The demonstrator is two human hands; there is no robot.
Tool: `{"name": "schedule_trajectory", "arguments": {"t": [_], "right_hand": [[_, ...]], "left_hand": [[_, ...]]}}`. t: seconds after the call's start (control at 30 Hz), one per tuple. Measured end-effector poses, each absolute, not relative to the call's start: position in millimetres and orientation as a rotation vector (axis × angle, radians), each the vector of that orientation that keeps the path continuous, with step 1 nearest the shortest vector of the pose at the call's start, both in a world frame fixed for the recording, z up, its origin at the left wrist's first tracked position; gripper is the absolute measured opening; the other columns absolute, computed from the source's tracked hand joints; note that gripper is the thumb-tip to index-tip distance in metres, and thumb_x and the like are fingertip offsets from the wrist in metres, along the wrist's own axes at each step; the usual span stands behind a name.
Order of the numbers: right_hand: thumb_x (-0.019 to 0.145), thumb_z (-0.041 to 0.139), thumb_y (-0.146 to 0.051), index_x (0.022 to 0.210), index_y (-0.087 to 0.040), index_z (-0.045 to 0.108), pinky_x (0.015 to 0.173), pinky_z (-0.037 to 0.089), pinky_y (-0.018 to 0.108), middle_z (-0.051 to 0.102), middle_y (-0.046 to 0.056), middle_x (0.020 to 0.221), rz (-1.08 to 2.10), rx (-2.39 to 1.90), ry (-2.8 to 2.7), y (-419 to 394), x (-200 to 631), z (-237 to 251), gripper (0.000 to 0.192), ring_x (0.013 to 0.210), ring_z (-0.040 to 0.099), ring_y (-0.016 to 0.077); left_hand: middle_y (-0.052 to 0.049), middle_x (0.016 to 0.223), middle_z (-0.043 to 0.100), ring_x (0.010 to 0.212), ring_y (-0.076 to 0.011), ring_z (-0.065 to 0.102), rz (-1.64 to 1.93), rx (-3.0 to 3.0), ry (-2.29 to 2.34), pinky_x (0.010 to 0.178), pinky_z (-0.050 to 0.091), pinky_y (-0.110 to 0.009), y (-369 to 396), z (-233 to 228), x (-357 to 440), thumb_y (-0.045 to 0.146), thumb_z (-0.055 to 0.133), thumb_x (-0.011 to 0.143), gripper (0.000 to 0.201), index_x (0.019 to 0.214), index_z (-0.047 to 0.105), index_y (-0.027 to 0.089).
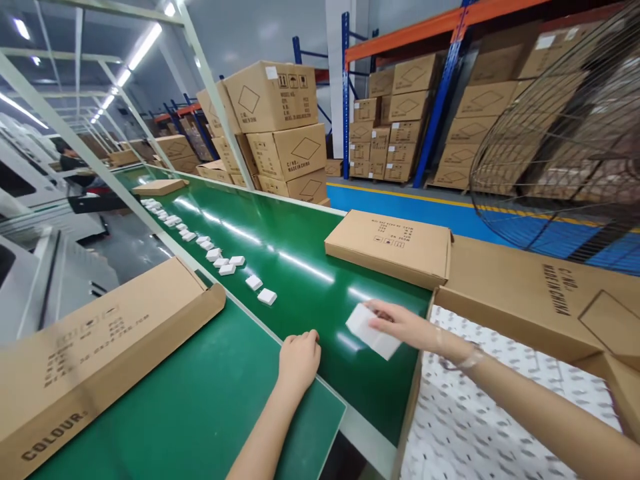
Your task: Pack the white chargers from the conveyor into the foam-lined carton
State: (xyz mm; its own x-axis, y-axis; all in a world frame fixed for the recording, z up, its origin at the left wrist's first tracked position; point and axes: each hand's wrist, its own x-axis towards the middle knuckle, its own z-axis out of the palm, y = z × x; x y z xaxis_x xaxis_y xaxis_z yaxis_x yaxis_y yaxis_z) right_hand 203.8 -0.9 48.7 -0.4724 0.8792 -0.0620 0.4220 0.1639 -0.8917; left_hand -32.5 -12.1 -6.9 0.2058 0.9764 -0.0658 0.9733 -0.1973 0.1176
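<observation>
My right hand (pixel 400 325) grips a white box (pixel 373 333) over the green conveyor belt (pixel 310 267); motion blurs it, and I cannot tell whether it is one box or two together. Beside that hand, at the lower right, an open carton (pixel 515 333) is filled with closely packed white pieces (pixel 505 413). My left hand (pixel 300 360) rests on the belt's near edge, its fingers curled in a loose fist with nothing visible inside. Further up the belt, several small white boxes (pixel 267 297) lie in a scattered line reaching into the distance.
A flat closed carton (pixel 390 243) sits on the belt's far side; another (pixel 160 187) lies further along. On the near green table (pixel 200 400) is a long carton (pixel 110 333). Stacked cartons (pixel 285 133) stand behind the belt. A wire-caged fan (pixel 560 133) is at right.
</observation>
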Motion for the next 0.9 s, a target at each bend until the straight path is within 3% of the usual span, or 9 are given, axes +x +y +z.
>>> {"name": "schedule_trajectory", "arguments": {"t": [0.17,0.47,0.67,0.9], "right_hand": [[0.082,0.037,-0.063,0.099,-0.022,0.055,0.066,0.046,0.029,0.061,0.004,0.084,1.939,-1.006,-0.948,-58.9,257.2,54.1,0.048,0.072,0.059,0.0155],[0.088,0.043,-0.043,0.103,-0.024,0.058,0.055,0.041,0.021,0.06,0.0,0.072,1.982,-0.605,-0.695,-98.3,263.9,35.9,0.028,0.059,0.055,0.0098],[0.089,0.03,-0.051,0.104,-0.022,0.056,0.056,0.041,0.024,0.057,0.001,0.073,2.031,-0.567,-0.695,-101.1,266.0,31.3,0.042,0.059,0.055,0.0118],[0.087,0.033,-0.054,0.103,-0.025,0.056,0.054,0.042,0.024,0.057,0.0,0.072,1.989,-0.689,-0.744,-106.8,262.6,28.0,0.04,0.057,0.055,0.0116]], "left_hand": [[-0.004,0.087,0.067,0.083,-0.0168,0.06,0.04,2.357,1.879,0.081,0.036,-0.032,-11.4,-7.0,-32.4,0.017,0.03,0.085,0.028,0.09,0.058,0.018],[-0.002,0.089,0.068,0.084,-0.0165,0.061,-0.004,2.373,1.862,0.082,0.037,-0.032,-10.0,-5.1,-32.7,0.019,0.028,0.087,0.028,0.092,0.056,0.019],[-0.001,0.093,0.068,0.085,-0.0159,0.061,-0.049,2.381,1.856,0.082,0.037,-0.03,-10.6,-2.0,-32.2,0.021,0.027,0.088,0.029,0.092,0.055,0.02],[-0.001,0.087,0.069,0.085,-0.0186,0.062,-0.054,2.358,1.896,0.082,0.037,-0.031,-11.2,-2.9,-31.4,0.023,0.028,0.088,0.028,0.101,0.053,0.019]]}}
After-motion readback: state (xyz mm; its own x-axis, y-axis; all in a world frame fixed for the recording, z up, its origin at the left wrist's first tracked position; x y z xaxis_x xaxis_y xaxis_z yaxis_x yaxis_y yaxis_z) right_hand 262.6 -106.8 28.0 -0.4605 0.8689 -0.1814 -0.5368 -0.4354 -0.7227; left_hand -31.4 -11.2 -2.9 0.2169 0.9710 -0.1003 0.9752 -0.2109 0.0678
